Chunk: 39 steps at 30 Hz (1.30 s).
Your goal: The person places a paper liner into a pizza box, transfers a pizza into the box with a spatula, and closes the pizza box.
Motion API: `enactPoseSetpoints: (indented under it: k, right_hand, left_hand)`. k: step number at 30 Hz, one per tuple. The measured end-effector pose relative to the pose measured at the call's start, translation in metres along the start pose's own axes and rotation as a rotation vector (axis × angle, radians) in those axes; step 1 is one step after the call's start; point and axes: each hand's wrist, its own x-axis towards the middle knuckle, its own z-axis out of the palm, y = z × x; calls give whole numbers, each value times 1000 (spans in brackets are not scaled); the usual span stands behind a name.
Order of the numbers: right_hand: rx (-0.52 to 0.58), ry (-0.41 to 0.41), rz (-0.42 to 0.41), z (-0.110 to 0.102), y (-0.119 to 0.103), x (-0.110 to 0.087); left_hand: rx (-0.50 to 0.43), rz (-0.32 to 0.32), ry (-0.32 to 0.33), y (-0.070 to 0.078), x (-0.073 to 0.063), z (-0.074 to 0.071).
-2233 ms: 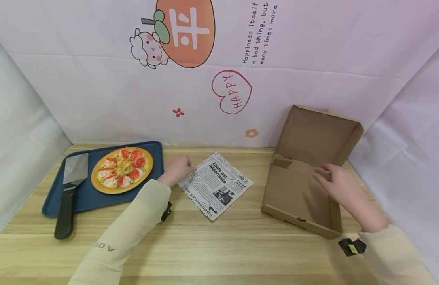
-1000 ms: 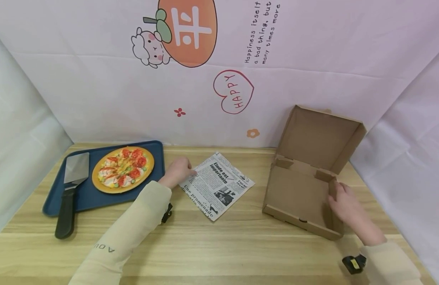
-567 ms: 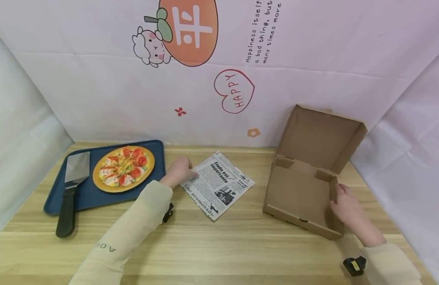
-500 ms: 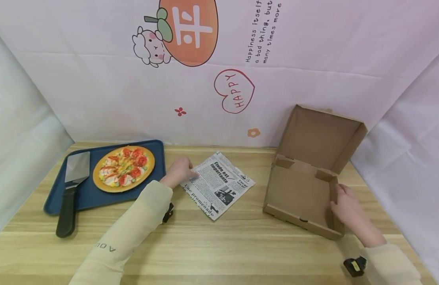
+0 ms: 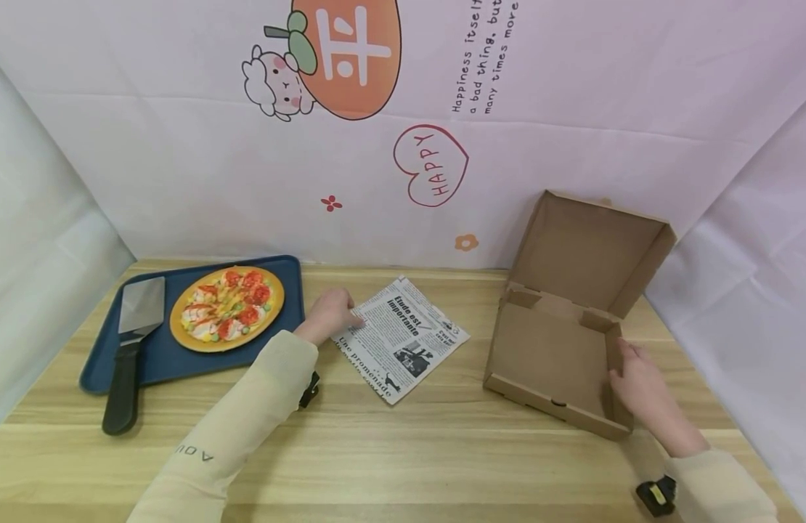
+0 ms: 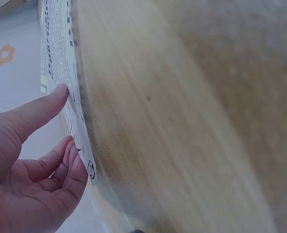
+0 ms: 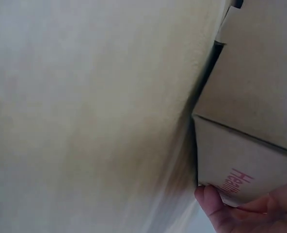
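Observation:
My left hand (image 5: 329, 314) lies at the left side of a newsprint-patterned paper sheet (image 5: 403, 341) on the table. Its thumb (image 6: 49, 109) overlaps the sheet in the left wrist view. The loosely bent fingers (image 6: 56, 177) come right up to the paper's edge, with a gap between them and the thumb. On the right stands a brown cardboard pizza box (image 5: 553, 356), lid raised against the backdrop. My right hand (image 5: 645, 388) grips the box's right side wall, thumb inside. Red lettering (image 7: 238, 179) shows on the cardboard beside the right fingertips in the right wrist view.
A blue tray (image 5: 174, 374) at the left bears a pizza (image 5: 226, 309) with an orange-yellow crust. A black-handled pizza server (image 5: 131, 349) lies on it, its handle hanging over the tray's front edge. A white printed cloth (image 5: 377, 181) closes off the back.
My right hand has come down from above the box's inside to its right side wall and gripped it. The left hand has stayed at the paper.

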Motion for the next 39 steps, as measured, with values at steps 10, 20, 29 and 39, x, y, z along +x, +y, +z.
enactPoseSetpoints:
  k: [10, 20, 29, 39]
  right_hand:
    - [54, 8, 43, -2, 2, -5]
    - [72, 5, 91, 0, 3, -7]
    - [85, 97, 70, 2, 2, -11]
    - [86, 94, 65, 1, 2, -13]
  left_hand:
    - [-3, 6, 1, -1, 1, 1]
    - [-31, 11, 1, -3, 5, 2]
    - [-78, 20, 17, -2, 4, 1]
    - [-144, 93, 49, -4, 3, -3]
